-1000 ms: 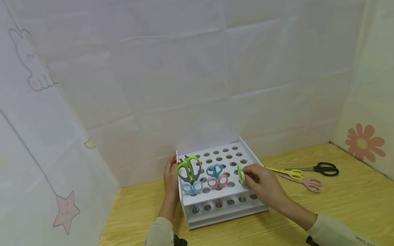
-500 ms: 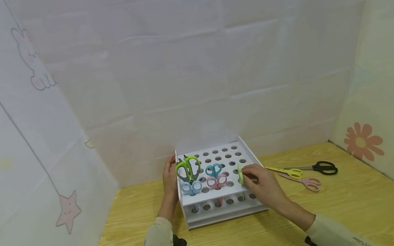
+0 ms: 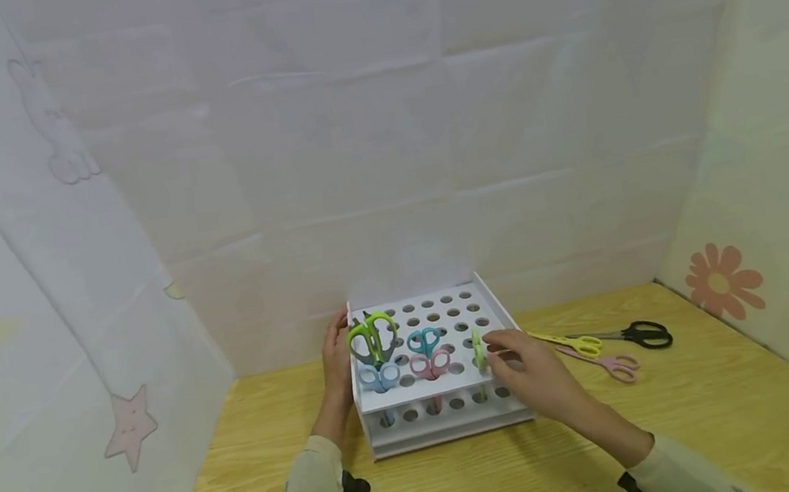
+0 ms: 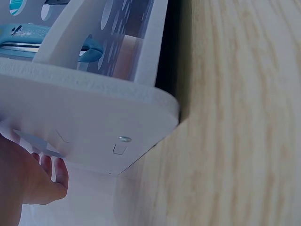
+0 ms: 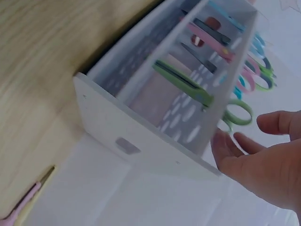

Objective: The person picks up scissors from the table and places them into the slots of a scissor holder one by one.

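A white two-tier holed rack (image 3: 452, 438) stands on the table with several scissors upright in its holes. My left hand (image 3: 338, 363) rests against the rack's left side wall, its fingertips near the side slot in the left wrist view. Light green scissors (image 3: 478, 350) stand in a front-row hole toward the right, blades down through the lower tier. Beside their handles is my right hand (image 5: 263, 165), thumb and fingers apart, with nothing pinched. Further left in the rack are light blue scissors (image 3: 380, 377), pink scissors (image 3: 430, 364), teal scissors (image 3: 424, 341) and larger green-and-black scissors (image 3: 373, 341).
Right of the rack, yellow scissors (image 3: 584, 346), black-handled scissors (image 3: 647, 335) and pink-handled scissors (image 3: 619, 368) lie on the wooden table (image 3: 459, 489). Pale printed sheets enclose the back and both sides.
My right hand has let go of the light green scissors, its fingers now spread slightly away from the handles. The left hand has stayed at the rack's side. The head view has shifted slightly.
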Action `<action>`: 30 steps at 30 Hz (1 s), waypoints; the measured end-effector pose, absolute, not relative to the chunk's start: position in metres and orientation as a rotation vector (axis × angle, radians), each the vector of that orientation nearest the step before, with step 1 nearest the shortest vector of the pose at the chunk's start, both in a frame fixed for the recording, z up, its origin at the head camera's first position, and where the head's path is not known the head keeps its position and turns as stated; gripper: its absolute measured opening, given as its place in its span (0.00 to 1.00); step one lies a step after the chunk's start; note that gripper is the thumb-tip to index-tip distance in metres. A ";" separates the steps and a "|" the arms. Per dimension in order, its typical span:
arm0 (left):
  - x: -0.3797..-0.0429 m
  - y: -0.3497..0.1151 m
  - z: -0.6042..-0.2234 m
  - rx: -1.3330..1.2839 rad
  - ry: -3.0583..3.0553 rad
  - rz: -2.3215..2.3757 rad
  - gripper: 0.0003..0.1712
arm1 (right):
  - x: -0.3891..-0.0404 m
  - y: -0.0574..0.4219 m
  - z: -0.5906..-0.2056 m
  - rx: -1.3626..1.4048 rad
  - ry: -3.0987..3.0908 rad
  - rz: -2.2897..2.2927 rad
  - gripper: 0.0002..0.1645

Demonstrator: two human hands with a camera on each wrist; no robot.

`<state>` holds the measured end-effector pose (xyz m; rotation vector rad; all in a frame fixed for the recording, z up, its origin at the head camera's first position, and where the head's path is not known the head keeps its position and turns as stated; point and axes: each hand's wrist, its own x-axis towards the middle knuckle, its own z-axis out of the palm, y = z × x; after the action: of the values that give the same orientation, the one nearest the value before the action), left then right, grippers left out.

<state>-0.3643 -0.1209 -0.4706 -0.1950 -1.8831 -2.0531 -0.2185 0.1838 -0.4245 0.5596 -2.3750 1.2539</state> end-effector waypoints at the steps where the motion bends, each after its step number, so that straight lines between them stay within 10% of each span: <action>1: -0.364 -0.121 -0.470 -0.194 -1.884 -2.052 0.27 | -0.217 0.186 -0.421 0.573 -2.387 1.261 0.19; 30: -0.370 -0.123 -0.473 -0.180 -1.893 -2.092 0.26 | -0.254 0.303 -0.410 0.422 -2.256 1.102 0.20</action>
<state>-0.3696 -0.1233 -0.4735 -0.1803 -1.8932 -2.0924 -0.2539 0.3029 -0.4097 0.4224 -2.2563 1.1021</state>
